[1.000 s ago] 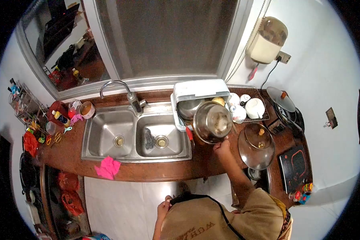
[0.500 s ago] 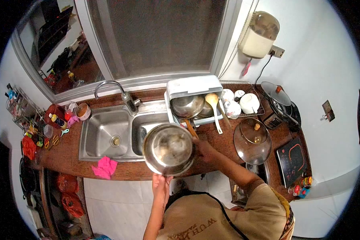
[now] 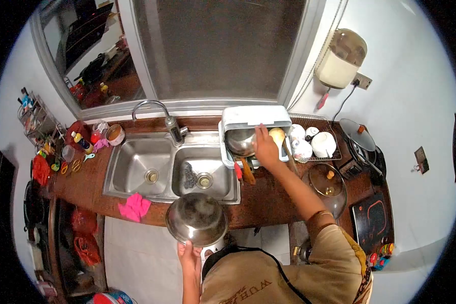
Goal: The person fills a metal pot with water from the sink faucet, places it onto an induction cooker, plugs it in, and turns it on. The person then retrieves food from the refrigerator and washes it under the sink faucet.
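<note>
My left hand [image 3: 189, 257] grips the near rim of a stainless steel basin [image 3: 196, 217], held tilted in front of the counter edge. My right hand [image 3: 266, 147] reaches into a white dish box [image 3: 258, 114] with its lid raised. Its fingers stretch out over the metal bowls; whether they touch one is hard to see. A shiny metal bowl [image 3: 239, 142] shows left of the hand, and a pale ladle [image 3: 277, 135] lies to its right. The ladle's handle is hidden by the hand. A red-handled utensil [image 3: 237, 170] and a wooden handle [image 3: 248, 172] stick out in front.
A double sink [image 3: 172, 195] with a scouring pad [image 3: 189, 175] lies left of the box. A pink cloth [image 3: 135, 206] rests on the front edge. White bowls [image 3: 323, 144] fill a wire rack. Further right are a glass lid [image 3: 325, 180] and an induction cooker [image 3: 372, 218].
My right hand has let go of the basin and moved up and right into the dish box. My left hand has lowered the basin toward me, uncovering the right sink bowl.
</note>
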`<act>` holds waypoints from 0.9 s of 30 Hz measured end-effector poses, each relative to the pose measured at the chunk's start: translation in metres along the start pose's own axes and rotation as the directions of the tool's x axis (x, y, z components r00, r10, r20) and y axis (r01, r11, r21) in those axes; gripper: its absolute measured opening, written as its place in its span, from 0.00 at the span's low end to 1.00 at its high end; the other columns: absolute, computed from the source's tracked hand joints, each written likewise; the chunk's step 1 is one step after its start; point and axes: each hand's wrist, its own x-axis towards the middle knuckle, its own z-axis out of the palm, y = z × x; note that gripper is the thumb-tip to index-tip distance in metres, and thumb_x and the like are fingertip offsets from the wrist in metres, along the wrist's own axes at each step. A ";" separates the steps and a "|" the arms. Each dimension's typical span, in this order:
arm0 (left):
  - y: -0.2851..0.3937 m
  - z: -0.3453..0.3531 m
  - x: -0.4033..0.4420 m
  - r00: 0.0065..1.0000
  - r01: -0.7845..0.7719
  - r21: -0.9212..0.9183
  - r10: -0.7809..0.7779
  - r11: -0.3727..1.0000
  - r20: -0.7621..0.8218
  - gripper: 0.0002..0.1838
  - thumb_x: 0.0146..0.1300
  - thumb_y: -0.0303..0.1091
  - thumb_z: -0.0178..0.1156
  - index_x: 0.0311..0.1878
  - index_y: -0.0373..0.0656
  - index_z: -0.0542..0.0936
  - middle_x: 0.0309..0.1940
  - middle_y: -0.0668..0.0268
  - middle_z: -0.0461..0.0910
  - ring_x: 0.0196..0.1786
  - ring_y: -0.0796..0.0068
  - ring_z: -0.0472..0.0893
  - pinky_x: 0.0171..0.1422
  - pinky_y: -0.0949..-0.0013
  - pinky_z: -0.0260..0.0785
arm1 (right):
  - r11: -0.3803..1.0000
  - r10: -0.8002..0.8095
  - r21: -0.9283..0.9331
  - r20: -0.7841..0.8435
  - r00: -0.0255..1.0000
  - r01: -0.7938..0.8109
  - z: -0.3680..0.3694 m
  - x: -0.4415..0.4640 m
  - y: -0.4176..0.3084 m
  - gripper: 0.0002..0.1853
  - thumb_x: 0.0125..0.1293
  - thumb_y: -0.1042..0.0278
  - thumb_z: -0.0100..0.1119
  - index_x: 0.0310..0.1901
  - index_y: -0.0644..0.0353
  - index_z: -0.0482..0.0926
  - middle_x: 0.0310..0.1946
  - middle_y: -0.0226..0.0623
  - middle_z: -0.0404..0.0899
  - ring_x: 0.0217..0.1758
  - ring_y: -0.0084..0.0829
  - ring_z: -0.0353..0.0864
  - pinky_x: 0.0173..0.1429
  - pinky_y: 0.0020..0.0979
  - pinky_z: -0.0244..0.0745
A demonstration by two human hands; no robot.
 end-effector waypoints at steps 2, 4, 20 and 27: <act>-0.005 -0.003 -0.009 0.999 -0.027 -0.071 0.025 0.997 -0.028 0.19 0.60 0.38 0.60 0.53 0.46 0.69 0.44 0.69 0.77 0.40 0.75 0.78 0.42 0.71 0.70 | 0.995 0.073 0.048 0.186 0.980 -0.083 0.010 0.008 0.019 0.35 0.62 0.63 0.51 0.67 0.61 0.50 0.70 0.43 0.47 0.52 0.45 0.73 0.51 0.38 0.73; -0.012 -0.016 -0.018 0.998 -0.051 -0.070 0.048 0.996 -0.052 0.20 0.60 0.38 0.61 0.53 0.46 0.69 0.45 0.69 0.77 0.41 0.75 0.78 0.44 0.69 0.70 | 0.997 0.049 0.055 0.205 0.978 -0.062 0.027 0.005 0.033 0.32 0.64 0.65 0.47 0.67 0.60 0.49 0.70 0.44 0.44 0.55 0.50 0.71 0.52 0.40 0.72; 0.031 -0.118 -0.047 0.981 -0.086 -0.234 0.041 0.969 -0.190 0.12 0.63 0.34 0.57 0.49 0.47 0.72 0.42 0.69 0.78 0.39 0.78 0.78 0.40 0.73 0.71 | 0.968 0.034 0.247 0.053 0.998 -0.046 0.004 -0.104 -0.085 0.11 0.60 0.70 0.53 0.43 0.62 0.76 0.44 0.49 0.72 0.47 0.50 0.71 0.52 0.43 0.67; 0.104 -0.180 -0.058 0.979 -0.082 -0.168 0.049 0.982 -0.196 0.15 0.64 0.35 0.56 0.52 0.46 0.69 0.44 0.68 0.77 0.42 0.75 0.78 0.43 0.72 0.71 | 0.889 -0.237 0.441 0.219 0.946 0.121 0.058 -0.162 -0.247 0.07 0.58 0.71 0.56 0.37 0.62 0.76 0.37 0.48 0.73 0.44 0.49 0.71 0.50 0.43 0.67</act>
